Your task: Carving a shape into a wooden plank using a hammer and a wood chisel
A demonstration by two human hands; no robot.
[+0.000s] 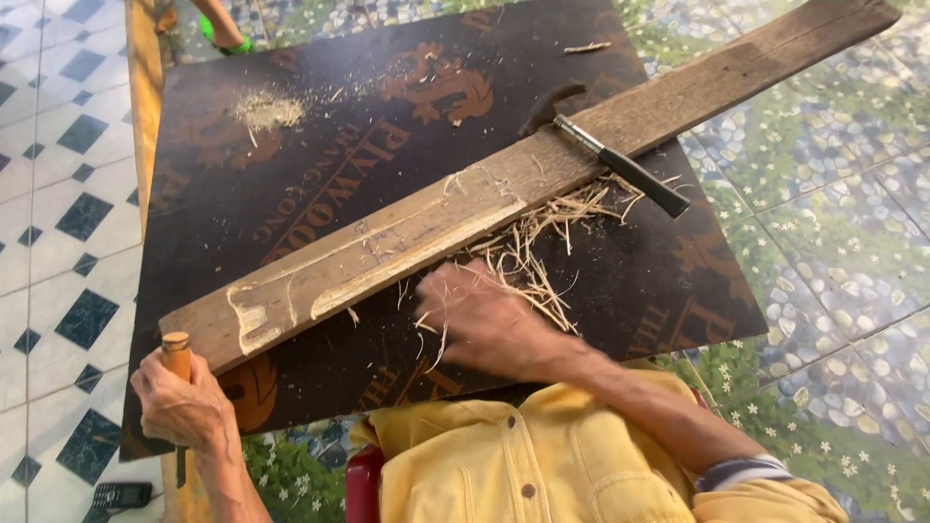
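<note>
- Head view: left hand (179, 402) is wrapped in a fist around a chisel (177, 387), gripping its wooden handle upright at the near-left corner of the dark board (320, 184).
- Right hand (489, 320) lies palm down on the board among pale shavings (528, 247), fingers loosely spread, motion-blurred; it holds nothing.
- Plank (504, 184) lies diagonally across the board, its near end carved pale, just above both hands.
- Hammer (605, 150) rests on the plank, black grip pointing right.
- Sawdust (266, 108) sits at the board's far left.
- Phone (121, 496) lies on the tiled floor (48, 145), beside the left wrist.
</note>
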